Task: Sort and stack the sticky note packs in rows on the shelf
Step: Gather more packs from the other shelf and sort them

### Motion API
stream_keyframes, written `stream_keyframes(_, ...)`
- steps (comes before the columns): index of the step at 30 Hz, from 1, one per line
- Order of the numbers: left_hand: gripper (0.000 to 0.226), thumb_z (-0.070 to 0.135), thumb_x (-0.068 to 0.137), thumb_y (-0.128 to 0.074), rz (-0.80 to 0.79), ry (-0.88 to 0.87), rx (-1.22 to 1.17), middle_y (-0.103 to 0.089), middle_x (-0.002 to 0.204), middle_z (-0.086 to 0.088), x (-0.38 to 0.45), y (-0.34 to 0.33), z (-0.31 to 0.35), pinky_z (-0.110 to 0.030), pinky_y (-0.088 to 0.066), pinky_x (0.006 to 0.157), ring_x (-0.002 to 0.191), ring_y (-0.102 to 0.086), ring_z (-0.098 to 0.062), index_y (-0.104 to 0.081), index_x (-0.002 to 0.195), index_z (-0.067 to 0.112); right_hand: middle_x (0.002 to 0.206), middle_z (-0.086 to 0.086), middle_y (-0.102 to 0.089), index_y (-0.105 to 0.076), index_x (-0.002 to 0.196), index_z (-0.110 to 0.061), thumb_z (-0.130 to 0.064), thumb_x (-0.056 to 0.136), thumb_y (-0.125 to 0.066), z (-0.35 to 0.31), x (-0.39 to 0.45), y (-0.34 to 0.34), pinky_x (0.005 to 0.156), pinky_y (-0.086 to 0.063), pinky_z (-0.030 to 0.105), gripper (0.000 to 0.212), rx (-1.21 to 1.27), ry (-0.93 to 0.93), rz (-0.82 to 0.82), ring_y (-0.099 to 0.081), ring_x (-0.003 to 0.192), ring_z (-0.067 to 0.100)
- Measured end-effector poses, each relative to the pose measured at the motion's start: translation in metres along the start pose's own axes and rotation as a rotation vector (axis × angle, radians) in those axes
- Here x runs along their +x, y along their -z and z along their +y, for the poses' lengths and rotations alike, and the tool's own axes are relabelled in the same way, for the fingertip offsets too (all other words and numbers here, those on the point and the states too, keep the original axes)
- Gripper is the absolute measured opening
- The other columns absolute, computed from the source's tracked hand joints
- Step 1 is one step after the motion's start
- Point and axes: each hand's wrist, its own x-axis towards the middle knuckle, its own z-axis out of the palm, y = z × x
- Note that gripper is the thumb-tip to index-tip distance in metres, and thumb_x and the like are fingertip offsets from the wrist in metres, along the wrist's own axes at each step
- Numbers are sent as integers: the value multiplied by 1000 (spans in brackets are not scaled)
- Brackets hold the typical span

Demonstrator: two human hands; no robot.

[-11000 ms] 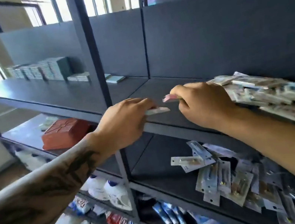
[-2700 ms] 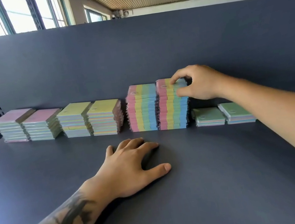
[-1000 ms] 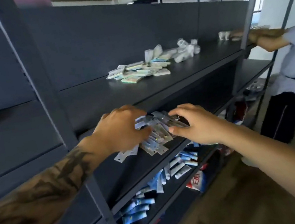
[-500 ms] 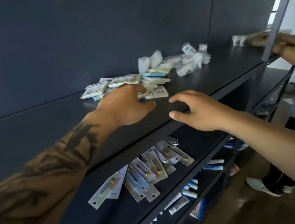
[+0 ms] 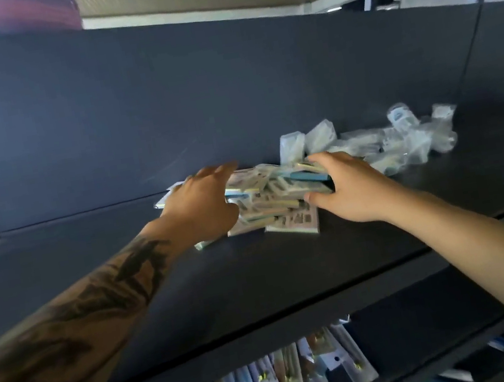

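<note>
A loose heap of wrapped sticky note packs [image 5: 274, 202] in pastel colours lies on the dark shelf [image 5: 258, 276] near its back panel. My left hand [image 5: 201, 204] lies over the heap's left side with its fingers stretched toward the back. My right hand [image 5: 343, 187] rests against the heap's right side, fingers spread over the top packs and thumb at the front edge. The frame is blurred, so I cannot tell whether either hand has a firm hold on a pack.
A pile of clear plastic packets [image 5: 402, 139] lies just right of the heap. The shelf's back panel [image 5: 195, 100] stands close behind. On the shelf below, carded blister packs [image 5: 288, 378] lie near the front edge.
Both hands have moved forward from the shelf's front part onto the heap of packs, one on each side. The view has tilted up toward this shelf.
</note>
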Motion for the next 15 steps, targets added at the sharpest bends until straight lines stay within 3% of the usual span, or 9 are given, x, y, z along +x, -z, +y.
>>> stream_keyframes(3, 93, 19, 90, -66, -40, 71, -8, -27, 168, 4, 19, -5, 7, -46, -31, 118, 152, -30, -28, -12, 163, 39, 162, 1, -35, -26, 159, -24, -66, 87, -67, 17, 27, 2, 111, -41, 45, 93, 15, 42, -55, -39, 144, 25)
stream_keyframes(6, 97, 13, 90, -71, -73, 156, -39, -31, 166, 2, 31, -11, 11, -48, -38, 117, 148, -36, -30, -13, 163, 41, 165, -2, -31, -19, 162, -27, -75, 80, -66, 30, 50, -1, 114, -39, 44, 106, 100, 63, -176, -36, 148, 23)
stream_keyframes(9, 78, 7, 93, -63, -89, 237, -165, -53, 147, 0, 34, -18, 12, -37, -55, 91, 112, -62, -27, -36, 157, 42, 160, -3, -40, -24, 160, -28, -79, 77, -67, 38, 64, -6, 110, -42, 42, 106, 178, 87, -267, -44, 141, 21)
stream_keyframes(10, 71, 8, 93, -61, -73, 249, -163, -58, 141, 2, 32, -19, 13, -37, -56, 89, 106, -64, -25, -44, 152, 42, 155, -4, -45, -29, 158, -29, -81, 75, -66, 39, 67, -8, 107, -45, 41, 104, 192, 101, -278, -49, 135, 20)
stream_keyframes(13, 58, 13, 91, -63, 30, 254, -110, -63, 137, 7, 23, -21, 13, -41, -53, 100, 119, -62, -23, -58, 139, 44, 142, -5, -56, -39, 151, -30, -86, 70, -64, 40, 69, -14, 98, -51, 42, 102, 227, 145, -229, -57, 121, 18)
stream_keyframes(15, 51, 16, 92, -62, 94, 255, -89, -64, 138, 8, 16, -23, 15, -42, -50, 104, 123, -60, -23, -61, 135, 44, 143, -2, -55, -40, 152, -29, -80, 74, -67, 40, 65, -19, 99, -52, 43, 96, 234, 190, -129, -57, 123, 19)
